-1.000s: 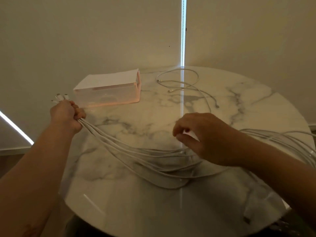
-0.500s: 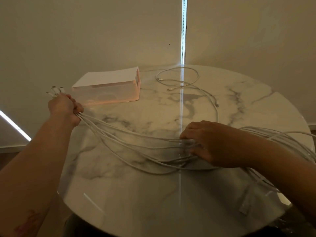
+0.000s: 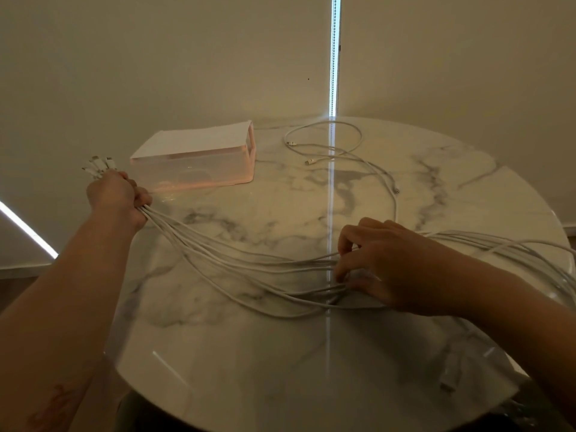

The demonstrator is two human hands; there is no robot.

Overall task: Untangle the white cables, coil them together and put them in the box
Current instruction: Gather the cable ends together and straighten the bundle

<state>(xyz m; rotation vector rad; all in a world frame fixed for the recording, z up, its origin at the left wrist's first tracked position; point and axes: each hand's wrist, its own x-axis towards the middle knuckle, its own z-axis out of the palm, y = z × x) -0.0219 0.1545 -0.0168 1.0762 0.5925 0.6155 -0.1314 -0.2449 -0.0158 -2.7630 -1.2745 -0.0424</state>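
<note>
Our left hand (image 3: 113, 194) clamps the plug ends of the white cables (image 3: 233, 263) at the left edge of the table (image 3: 280, 353), anchoring the bundle so the strands lie parallel. Our right hand (image 3: 386, 269) curls round them mid-table, apparently pinching several for combing. The box (image 3: 199, 165) stands behind, with a loose cable (image 3: 358, 141) beside it.

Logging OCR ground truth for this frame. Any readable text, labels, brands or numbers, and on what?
No readable text anywhere in the head view.
The box: clear walls and white lid, no label showing.
The plugs of the white cables, sticking out above the left hand: too small to show any marking.
A reddish mark on the left forearm: blurred, unreadable.
</note>
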